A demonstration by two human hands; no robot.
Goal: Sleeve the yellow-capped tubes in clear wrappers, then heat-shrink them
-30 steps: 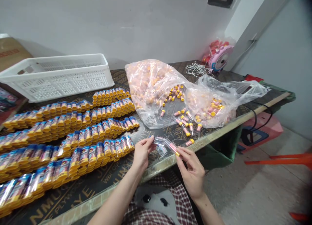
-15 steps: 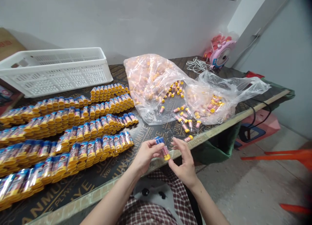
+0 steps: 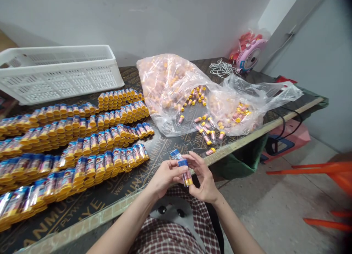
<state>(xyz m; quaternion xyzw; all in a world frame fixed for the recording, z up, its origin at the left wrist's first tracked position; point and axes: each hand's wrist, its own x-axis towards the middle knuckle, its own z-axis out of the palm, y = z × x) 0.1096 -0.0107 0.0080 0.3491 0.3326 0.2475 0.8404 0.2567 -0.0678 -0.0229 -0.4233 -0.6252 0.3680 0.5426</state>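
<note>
The left hand (image 3: 164, 178) has its thumb and fingers clamped on a small tube (image 3: 186, 177), which is held tilted just above the near edge of the worktop (image 3: 129, 180). The thumb covers part of the tube's printed side, leaving the blue upper end and yellow lower end in view. The right hand (image 3: 205, 184) curves around the other side, thumb near the yellow end; its fingers are partly hidden behind the tube, and I cannot tell whether they press on it. A blue-printed piece (image 3: 175, 153) shows just beyond; whether it is held or lies on the worktop is unclear.

To the left, stacked rows of wrapped tubes (image 3: 95, 166) run off the picture's edge, which also cuts off the white crate (image 3: 82, 77). The cloudy plastic bagging (image 3: 162, 89) blurs its yellow-ended contents, and I cannot tell whether it is one bag or two. Loose tubes (image 3: 206, 137) lie before its opening. Behind the pink fan (image 3: 250, 57), a red bundle (image 3: 244, 41) is half hidden. Below the worktop, a pink object (image 3: 295, 134) is partly covered, and an orange one (image 3: 330, 169) is cropped at the right.
</note>
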